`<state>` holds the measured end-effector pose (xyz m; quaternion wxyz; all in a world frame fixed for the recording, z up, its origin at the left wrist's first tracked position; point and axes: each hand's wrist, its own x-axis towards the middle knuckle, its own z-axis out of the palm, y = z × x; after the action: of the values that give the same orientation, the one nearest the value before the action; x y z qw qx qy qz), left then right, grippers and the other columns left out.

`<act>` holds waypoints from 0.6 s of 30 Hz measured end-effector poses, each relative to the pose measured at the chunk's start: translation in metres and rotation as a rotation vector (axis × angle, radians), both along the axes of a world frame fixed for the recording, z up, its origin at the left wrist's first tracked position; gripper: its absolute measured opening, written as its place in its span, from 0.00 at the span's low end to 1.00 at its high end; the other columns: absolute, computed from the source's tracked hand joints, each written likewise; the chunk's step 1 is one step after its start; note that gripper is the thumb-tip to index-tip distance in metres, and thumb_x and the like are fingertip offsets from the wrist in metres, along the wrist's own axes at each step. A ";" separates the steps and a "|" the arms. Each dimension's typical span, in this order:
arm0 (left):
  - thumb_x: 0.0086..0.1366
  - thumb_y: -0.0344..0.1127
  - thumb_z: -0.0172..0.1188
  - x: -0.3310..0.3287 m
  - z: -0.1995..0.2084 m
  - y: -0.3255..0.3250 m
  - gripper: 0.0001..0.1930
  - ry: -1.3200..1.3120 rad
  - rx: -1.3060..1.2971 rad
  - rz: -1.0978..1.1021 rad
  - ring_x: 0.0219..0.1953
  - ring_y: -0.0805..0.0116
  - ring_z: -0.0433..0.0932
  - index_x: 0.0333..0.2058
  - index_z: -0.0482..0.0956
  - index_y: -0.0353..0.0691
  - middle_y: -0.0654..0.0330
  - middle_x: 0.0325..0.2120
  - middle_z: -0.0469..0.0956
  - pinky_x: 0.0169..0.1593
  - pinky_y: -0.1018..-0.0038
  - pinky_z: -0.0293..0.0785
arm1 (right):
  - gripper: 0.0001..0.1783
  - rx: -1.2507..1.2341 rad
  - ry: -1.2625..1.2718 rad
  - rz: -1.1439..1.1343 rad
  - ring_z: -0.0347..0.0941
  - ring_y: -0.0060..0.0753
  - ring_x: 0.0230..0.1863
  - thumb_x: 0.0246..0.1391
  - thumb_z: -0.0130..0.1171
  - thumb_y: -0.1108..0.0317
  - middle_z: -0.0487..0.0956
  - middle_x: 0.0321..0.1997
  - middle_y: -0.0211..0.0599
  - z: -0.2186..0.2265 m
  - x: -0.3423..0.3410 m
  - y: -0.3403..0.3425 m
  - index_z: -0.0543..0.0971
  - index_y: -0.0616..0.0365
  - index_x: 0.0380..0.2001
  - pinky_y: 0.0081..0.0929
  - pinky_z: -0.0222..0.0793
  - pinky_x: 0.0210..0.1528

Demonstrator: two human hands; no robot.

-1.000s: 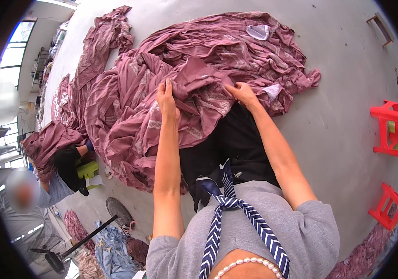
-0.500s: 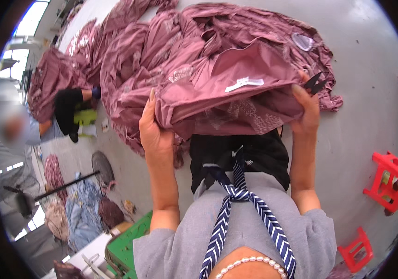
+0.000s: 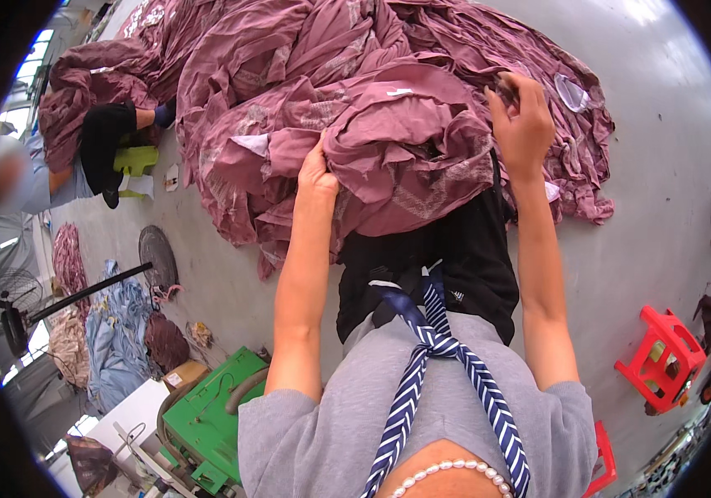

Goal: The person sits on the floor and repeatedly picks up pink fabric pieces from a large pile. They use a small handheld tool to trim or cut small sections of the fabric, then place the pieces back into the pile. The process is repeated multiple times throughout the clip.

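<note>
My left hand grips the edge of a dusty-pink cloth piece with a pale print, thumb on top. The cloth lies bunched over my lap and against the larger heap. A small white label shows on its far part, and a white patch lies left of my hand. My right hand is raised over the right side of the cloth, its fingers curled. The black-bladed thread snips seen in it half a second ago are now mostly hidden by the fingers.
A large pink cloth heap spreads ahead over the grey floor. A person sits at the far left. Red stools stand at right. A green machine housing, blue cloth and a fan are at left.
The cloth was stretched between both hands; now it has slumped into folds. My right hand has let go of its end and lifted forward. My left hand has moved right and forward.
</note>
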<state>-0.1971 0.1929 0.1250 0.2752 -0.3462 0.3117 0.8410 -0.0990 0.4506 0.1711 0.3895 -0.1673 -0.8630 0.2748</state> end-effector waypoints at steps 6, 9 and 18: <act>0.71 0.40 0.46 0.000 0.002 0.006 0.19 0.052 -0.016 -0.076 0.55 0.56 0.73 0.54 0.71 0.35 0.50 0.52 0.74 0.61 0.55 0.67 | 0.21 0.284 -0.136 0.725 0.73 0.28 0.34 0.41 0.57 0.70 0.73 0.35 0.25 -0.013 0.022 -0.094 0.79 0.44 0.43 0.25 0.71 0.30; 0.68 0.39 0.53 -0.002 -0.016 -0.004 0.16 0.093 -0.053 -0.055 0.50 0.60 0.75 0.50 0.74 0.35 0.54 0.48 0.76 0.57 0.60 0.71 | 0.17 0.255 -0.040 0.791 0.73 0.26 0.33 0.41 0.58 0.70 0.74 0.33 0.25 -0.020 0.005 -0.104 0.80 0.46 0.39 0.25 0.71 0.30; 0.58 0.27 0.64 0.023 0.048 -0.005 0.15 1.479 -0.657 -0.631 0.47 0.73 0.73 0.44 0.77 0.34 0.60 0.41 0.77 0.51 0.77 0.69 | 0.07 -1.161 -0.264 0.757 0.70 0.12 0.26 0.55 0.62 0.70 0.78 0.27 0.26 -0.004 -0.002 -0.088 0.78 0.61 0.33 0.14 0.65 0.28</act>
<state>-0.1741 0.1881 0.1726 0.1082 0.3301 0.7190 0.6020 -0.1015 0.3630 0.1676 0.0067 -0.0683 -0.6157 0.7850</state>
